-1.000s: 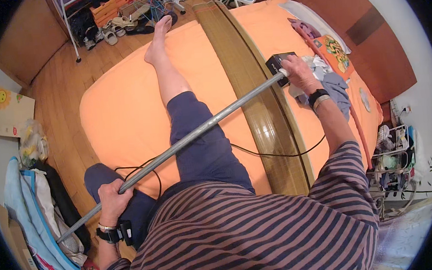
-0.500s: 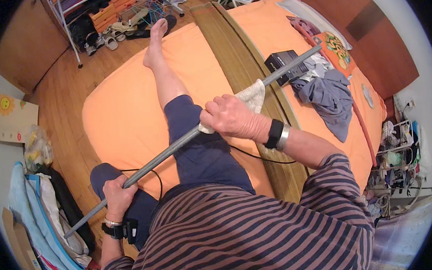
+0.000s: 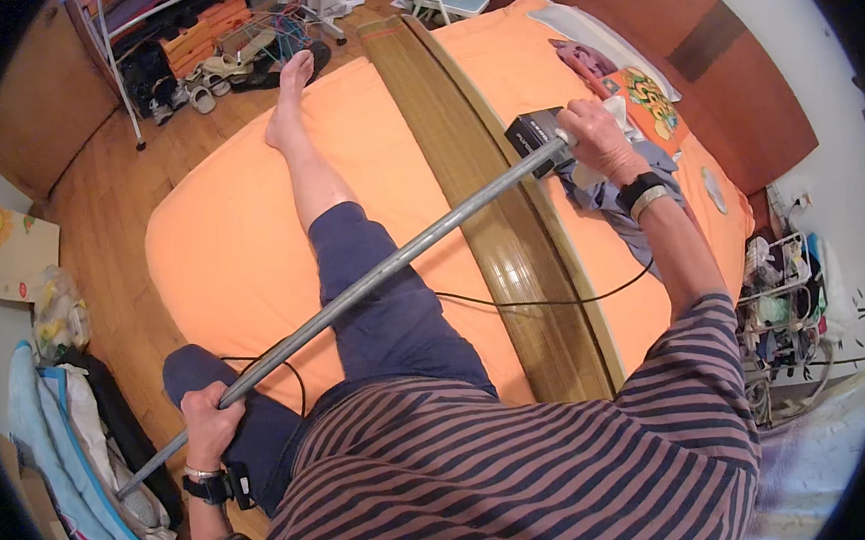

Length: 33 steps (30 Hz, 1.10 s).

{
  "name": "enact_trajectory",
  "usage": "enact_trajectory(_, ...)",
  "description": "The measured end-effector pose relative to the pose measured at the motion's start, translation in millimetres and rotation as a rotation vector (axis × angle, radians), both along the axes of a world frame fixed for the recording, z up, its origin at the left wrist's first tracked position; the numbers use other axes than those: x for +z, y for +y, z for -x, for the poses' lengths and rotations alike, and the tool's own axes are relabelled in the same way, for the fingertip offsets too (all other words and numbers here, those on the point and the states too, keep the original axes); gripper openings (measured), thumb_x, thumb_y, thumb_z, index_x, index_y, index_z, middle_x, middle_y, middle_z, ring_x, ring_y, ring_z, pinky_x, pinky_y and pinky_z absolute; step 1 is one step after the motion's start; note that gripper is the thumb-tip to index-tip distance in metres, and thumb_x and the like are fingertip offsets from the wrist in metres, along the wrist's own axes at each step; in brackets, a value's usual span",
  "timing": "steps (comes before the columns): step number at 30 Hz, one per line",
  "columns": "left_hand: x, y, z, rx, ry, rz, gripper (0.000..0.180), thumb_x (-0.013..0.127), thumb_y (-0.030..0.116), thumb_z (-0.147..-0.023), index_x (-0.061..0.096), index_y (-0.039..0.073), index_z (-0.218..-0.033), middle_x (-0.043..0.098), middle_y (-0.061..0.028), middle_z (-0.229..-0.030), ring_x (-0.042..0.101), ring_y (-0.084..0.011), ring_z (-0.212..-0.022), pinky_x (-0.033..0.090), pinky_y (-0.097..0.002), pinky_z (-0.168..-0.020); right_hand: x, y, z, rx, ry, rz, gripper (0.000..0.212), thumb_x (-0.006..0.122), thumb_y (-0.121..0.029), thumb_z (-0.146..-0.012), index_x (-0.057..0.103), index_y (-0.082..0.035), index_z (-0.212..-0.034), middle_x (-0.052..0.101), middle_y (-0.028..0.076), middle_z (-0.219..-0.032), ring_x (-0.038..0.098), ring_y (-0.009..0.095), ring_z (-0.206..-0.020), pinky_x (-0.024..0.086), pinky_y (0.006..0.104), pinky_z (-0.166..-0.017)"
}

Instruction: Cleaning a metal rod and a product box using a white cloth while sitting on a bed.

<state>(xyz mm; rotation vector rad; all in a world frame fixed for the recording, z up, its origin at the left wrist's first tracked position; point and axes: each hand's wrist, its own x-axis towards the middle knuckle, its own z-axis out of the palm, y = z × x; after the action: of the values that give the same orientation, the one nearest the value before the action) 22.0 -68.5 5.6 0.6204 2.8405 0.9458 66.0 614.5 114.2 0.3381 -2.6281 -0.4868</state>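
I sit on an orange bed [image 3: 220, 245] with one leg stretched out across it. A long grey metal pole [image 3: 383, 273] runs diagonally from lower left to upper right. My left hand [image 3: 212, 421] grips the pole near its lower end. My right hand [image 3: 593, 133] is closed around the pole's far end, with a white cloth [image 3: 614, 109] under the fingers. Just beside that hand lies a black box-shaped object [image 3: 533, 134] on the bed.
A brown woven mat strip [image 3: 488, 206] runs along the bed. A black cord [image 3: 555, 300] crosses it. Grey-blue clothing [image 3: 608, 202] and a patterned pillow [image 3: 646, 94] lie at right. Shoes and a rack [image 3: 198, 76] stand on the wooden floor beyond. Bags [image 3: 75, 466] pile at left.
My right hand slid with the white cloth from the middle of the pole back up to its far end near the black box. The left hand kept its grip.
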Motion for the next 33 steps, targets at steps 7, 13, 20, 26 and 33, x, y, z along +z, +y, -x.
enact_trajectory(7, 10.5, 47.1, 11.8, -0.02, 0.025, 0.083, 0.025, 0.071, 0.02, -0.071, 0.059, 0.0, -0.061, 0.053, -0.0199, -0.056, 0.058, -0.0353, -0.051, 0.044, -0.0416, -0.051, -24.3, -152.4, 16.8, 0.246, -0.137, 0.104, 0.017, 0.069, -0.013, -0.072, 0.057, -0.01, -0.084, 0.059, 0.007, -0.076, 0.064, 0.027, -0.075, 0.053, 0.0399, -0.066)
enact_trajectory(13, 29.3, 130.0, 15.5, -0.076, 0.027, 0.08, 0.023, 0.068, 0.024, -0.072, 0.064, 0.002, -0.066, 0.06, -0.0202, -0.062, 0.063, -0.0385, -0.061, 0.049, -0.0458, -0.058, -52.0, -295.4, 32.2, 0.411, -0.065, 0.151, 0.012, 0.065, -0.018, -0.075, 0.057, -0.01, -0.076, 0.054, 0.005, -0.065, 0.061, 0.021, -0.06, 0.05, 0.0359, -0.054)
enact_trajectory(20, 44.6, 121.8, 8.5, -0.07, -0.047, 0.055, 0.02, 0.069, 0.025, -0.073, 0.069, 0.005, -0.072, 0.062, -0.0193, -0.064, 0.065, -0.0381, -0.065, 0.051, -0.0456, -0.06, -70.6, -232.8, 33.4, 0.439, -0.021, 0.228, 0.017, 0.067, -0.017, -0.074, 0.059, -0.013, -0.089, 0.058, 0.004, -0.075, 0.063, 0.022, -0.069, 0.051, 0.0367, -0.061)
enact_trajectory(26, 28.5, 26.4, 10.7, -0.052, -0.045, 0.083, 0.019, 0.072, 0.02, -0.073, 0.066, 0.003, -0.067, 0.057, -0.0176, -0.057, 0.062, -0.0301, -0.053, 0.047, -0.0399, -0.053, -18.6, -29.3, -4.3, 0.125, -0.076, 0.13, 0.02, 0.069, -0.006, -0.068, 0.054, -0.008, -0.081, 0.055, 0.011, -0.078, 0.059, 0.033, -0.072, 0.047, 0.0437, -0.061)
enact_trajectory(33, 25.4, 14.8, 12.4, -0.011, -0.13, 0.06, 0.021, 0.071, 0.015, -0.072, 0.061, 0.0, -0.062, 0.053, -0.0169, -0.053, 0.056, -0.0284, -0.047, 0.042, -0.0379, -0.05, -26.7, -33.7, 6.4, 0.037, -0.023, 0.095, 0.013, 0.067, -0.008, -0.075, 0.059, -0.01, -0.086, 0.058, 0.011, -0.079, 0.061, 0.034, -0.078, 0.05, 0.0449, -0.069)
